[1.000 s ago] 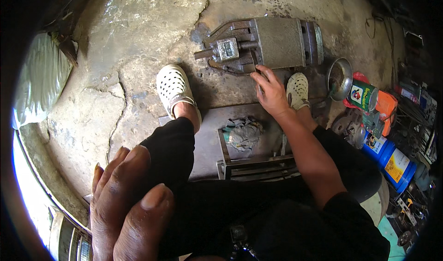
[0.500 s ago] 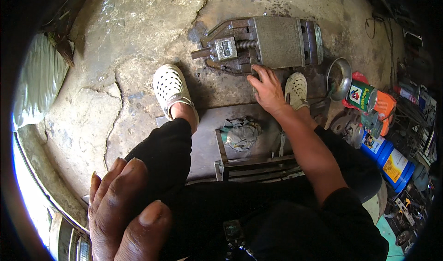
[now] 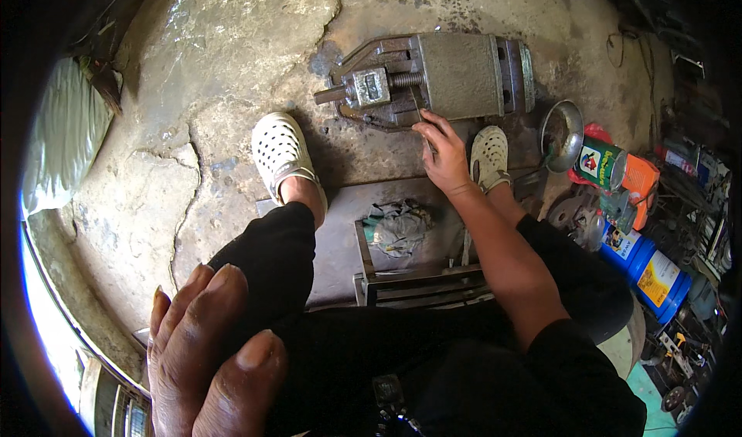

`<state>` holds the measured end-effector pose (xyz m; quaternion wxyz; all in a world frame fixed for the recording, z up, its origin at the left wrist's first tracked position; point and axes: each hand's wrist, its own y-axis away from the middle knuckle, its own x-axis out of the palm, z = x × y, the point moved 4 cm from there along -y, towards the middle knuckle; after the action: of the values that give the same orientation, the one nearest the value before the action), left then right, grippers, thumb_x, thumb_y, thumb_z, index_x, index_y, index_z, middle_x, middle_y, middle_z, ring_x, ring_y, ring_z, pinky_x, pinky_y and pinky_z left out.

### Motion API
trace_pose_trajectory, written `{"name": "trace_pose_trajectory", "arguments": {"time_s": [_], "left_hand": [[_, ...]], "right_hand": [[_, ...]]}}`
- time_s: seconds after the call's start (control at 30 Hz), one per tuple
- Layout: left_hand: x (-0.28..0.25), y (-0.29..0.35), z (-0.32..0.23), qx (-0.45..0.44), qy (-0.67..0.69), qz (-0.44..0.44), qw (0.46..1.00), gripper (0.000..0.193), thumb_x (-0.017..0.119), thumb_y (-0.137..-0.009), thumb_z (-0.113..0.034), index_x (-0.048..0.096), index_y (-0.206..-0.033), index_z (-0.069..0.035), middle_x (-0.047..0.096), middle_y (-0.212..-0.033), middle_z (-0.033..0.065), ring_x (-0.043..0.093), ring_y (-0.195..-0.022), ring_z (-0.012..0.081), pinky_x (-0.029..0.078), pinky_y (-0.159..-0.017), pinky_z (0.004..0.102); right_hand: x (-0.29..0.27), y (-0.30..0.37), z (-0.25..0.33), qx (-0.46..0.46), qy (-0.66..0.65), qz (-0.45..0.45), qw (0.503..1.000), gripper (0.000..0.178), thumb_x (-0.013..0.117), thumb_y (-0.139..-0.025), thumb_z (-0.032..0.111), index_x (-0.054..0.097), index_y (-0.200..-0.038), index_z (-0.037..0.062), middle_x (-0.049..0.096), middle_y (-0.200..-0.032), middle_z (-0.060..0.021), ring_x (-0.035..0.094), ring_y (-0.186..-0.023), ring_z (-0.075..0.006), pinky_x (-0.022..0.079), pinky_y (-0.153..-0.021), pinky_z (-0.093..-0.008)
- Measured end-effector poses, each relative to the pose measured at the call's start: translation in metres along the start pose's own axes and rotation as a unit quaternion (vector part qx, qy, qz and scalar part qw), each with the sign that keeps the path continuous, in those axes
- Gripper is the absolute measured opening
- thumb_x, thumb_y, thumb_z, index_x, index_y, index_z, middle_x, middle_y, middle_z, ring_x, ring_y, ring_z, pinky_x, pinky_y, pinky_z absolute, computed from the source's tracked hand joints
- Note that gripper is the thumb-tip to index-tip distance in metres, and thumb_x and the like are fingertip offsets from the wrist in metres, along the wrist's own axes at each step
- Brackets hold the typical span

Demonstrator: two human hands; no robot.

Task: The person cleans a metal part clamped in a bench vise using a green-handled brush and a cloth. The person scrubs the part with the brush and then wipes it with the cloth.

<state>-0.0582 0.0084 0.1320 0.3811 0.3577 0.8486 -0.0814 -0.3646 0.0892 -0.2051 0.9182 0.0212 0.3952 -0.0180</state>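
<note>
On the floor ahead lies a worn, greasy metal machine vise point(image 3: 461, 74) with a square block point(image 3: 371, 87) on its threaded screw point(image 3: 406, 79). My right hand point(image 3: 447, 155) is closed around a thin, flat metal tool point(image 3: 418, 101). The tool's far end reaches to the vise beside the screw. Close to the camera, over my left leg, my left hand point(image 3: 205, 352) has its fingers stretched out and the thumb apart. Nothing shows in it, though its palm is hidden.
A metal bowl point(image 3: 562, 136), a green can point(image 3: 600, 163), an orange container point(image 3: 639, 186) and a blue bucket point(image 3: 654, 274) stand to the right. Between my legs, a crumpled rag point(image 3: 398, 227) lies by a metal frame point(image 3: 421, 289). My clogs point(image 3: 280, 149) flank the near side.
My right hand has shifted slightly and turned, showing more of the thin tool against the vise. The view has moved a little; my left hand keeps its pose.
</note>
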Motion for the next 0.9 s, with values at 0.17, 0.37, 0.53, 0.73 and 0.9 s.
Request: {"name": "trace_pose_trajectory", "arguments": {"time_s": [0.17,0.37,0.53,0.73,0.9], "left_hand": [[0.0,-0.001,-0.001,0.005,0.013,0.011,1.0,0.078,0.065,-0.091,-0.057,0.054,-0.134,0.007,0.057,-0.131,0.0329,0.06,-0.119,0.0467,0.052,-0.097,0.0511],[0.001,-0.001,0.003,0.009,0.015,0.018,1.0,0.078,0.065,-0.09,-0.057,0.054,-0.134,0.007,0.057,-0.131,0.0329,0.06,-0.119,0.0468,0.051,-0.098,0.0517],[0.005,-0.001,0.021,0.069,-0.014,0.048,0.996,0.079,0.065,-0.089,-0.058,0.054,-0.134,0.006,0.056,-0.131,0.033,0.06,-0.119,0.0469,0.052,-0.097,0.0521],[0.004,0.0,0.01,0.044,0.027,0.012,0.999,0.079,0.065,-0.089,-0.059,0.054,-0.134,0.006,0.056,-0.131,0.0335,0.06,-0.117,0.0474,0.052,-0.095,0.0526],[0.01,0.005,0.021,0.116,0.013,0.014,0.993,0.079,0.064,-0.09,-0.06,0.054,-0.134,0.005,0.056,-0.131,0.0337,0.061,-0.116,0.047,0.054,-0.092,0.0525]], "right_hand": [[-0.01,-0.002,-0.002,-0.023,0.004,0.021,1.0,0.041,0.057,-0.079,-0.012,0.065,-0.117,0.0035,0.056,-0.134,-0.0179,0.063,-0.115,-0.0381,0.057,-0.089,-0.0403],[-0.021,-0.002,0.007,0.008,0.167,0.1,0.981,0.046,0.063,-0.08,-0.003,0.064,-0.124,0.0088,0.054,-0.139,-0.0181,0.065,-0.108,-0.0422,0.056,-0.087,-0.0438],[-0.019,-0.011,0.031,0.129,0.273,0.187,0.935,0.055,0.061,-0.083,0.002,0.054,-0.137,0.0082,0.053,-0.138,-0.0253,0.068,-0.1,-0.0441,0.057,-0.087,-0.0472],[-0.013,-0.038,0.044,0.309,0.294,0.293,0.856,0.06,0.047,-0.09,0.002,0.038,-0.15,-0.0017,0.064,-0.12,-0.0312,0.068,-0.103,-0.043,0.054,-0.09,-0.0504],[-0.003,-0.053,0.052,0.313,0.284,0.287,0.86,0.058,0.044,-0.094,0.004,0.035,-0.15,-0.0061,0.067,-0.116,-0.0282,0.067,-0.107,-0.0417,0.054,-0.092,-0.049]]}}
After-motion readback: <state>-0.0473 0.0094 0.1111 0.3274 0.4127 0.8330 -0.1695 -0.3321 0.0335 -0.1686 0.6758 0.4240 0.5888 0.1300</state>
